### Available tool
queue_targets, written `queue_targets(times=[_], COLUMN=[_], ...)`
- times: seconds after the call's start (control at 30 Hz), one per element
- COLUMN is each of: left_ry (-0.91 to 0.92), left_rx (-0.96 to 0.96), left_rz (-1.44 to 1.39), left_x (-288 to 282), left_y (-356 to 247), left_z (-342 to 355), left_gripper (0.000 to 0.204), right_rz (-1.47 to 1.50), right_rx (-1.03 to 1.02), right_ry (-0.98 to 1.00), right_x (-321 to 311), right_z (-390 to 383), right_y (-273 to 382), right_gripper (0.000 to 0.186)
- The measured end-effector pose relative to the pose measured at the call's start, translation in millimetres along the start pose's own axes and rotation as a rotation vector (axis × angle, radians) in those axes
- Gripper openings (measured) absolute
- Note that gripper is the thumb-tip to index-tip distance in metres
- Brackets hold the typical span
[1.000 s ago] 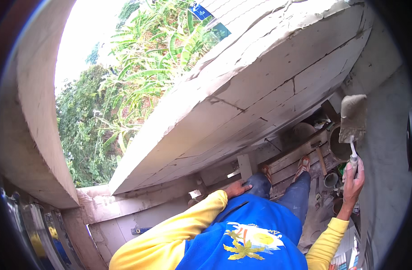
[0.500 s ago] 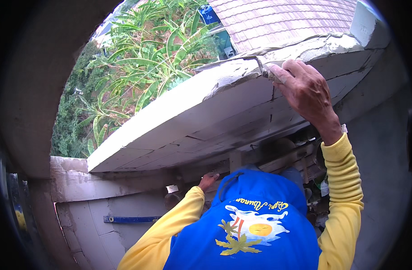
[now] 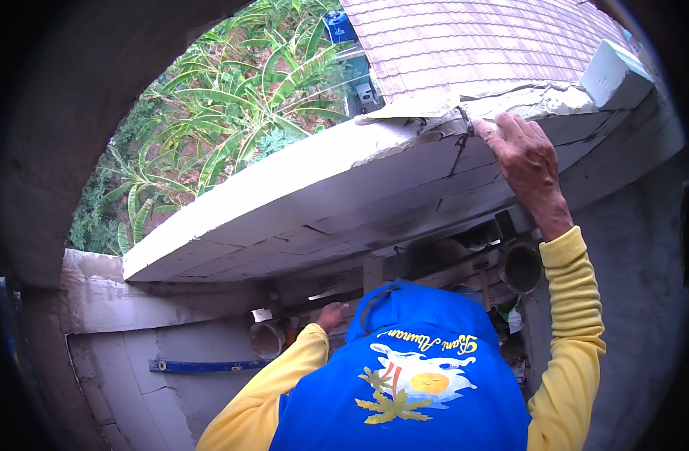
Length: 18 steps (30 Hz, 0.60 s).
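Observation:
My right hand (image 3: 523, 159) is closed round the handle of a trowel at the top edge of a curved pale block wall (image 3: 314, 184). The trowel's grey blade (image 3: 416, 111) lies along the top, partly hidden by the wall and mortar. Rough wet-looking mortar (image 3: 536, 101) covers the top beside my hand. Lower down at left, my left hand (image 3: 333, 316) reaches past the wall's foot, fingers loosely stretched and nothing visible in them. A round bucket (image 3: 267, 340) stands close to it. Both arms wear yellow sleeves.
A white block (image 3: 615, 74) stands on the wall's right end. A blue spirit level (image 3: 205, 366) lies at lower left. Another round bucket (image 3: 521, 267) and jumbled building items sit below my right forearm. Beyond the wall are banana plants (image 3: 239, 113) and a tiled roof (image 3: 472, 45).
My right hand and the trowel have moved a little to the right along the wall top, closer to the white block. The view has shifted, showing more of the buckets.

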State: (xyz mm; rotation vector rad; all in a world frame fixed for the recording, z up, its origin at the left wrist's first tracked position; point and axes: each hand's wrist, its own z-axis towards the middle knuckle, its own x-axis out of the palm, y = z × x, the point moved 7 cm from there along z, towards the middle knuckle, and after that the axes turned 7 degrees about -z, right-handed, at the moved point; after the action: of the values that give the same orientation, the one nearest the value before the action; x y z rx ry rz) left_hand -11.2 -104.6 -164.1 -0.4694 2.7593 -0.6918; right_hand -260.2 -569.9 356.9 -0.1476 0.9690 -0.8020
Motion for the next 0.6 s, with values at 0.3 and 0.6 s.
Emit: queue_targets(times=[0.3,0.6], left_ry=[-0.129,-0.041], left_rx=[0.176,0.055], left_rz=[0.053,0.136], left_x=[-6.9,8.6], left_y=[-55.2,-49.1], left_z=[-0.6,-34.9], left_gripper=[0.072,0.07], right_rz=[-0.212,1.523], right_rx=[0.461,1.103], right_ry=[0.184,0.397], right_x=[-18.6,17.8], right_z=[-26.2,-107.6], right_y=[-31.2,130.9], right_gripper=[0.035,0.043])
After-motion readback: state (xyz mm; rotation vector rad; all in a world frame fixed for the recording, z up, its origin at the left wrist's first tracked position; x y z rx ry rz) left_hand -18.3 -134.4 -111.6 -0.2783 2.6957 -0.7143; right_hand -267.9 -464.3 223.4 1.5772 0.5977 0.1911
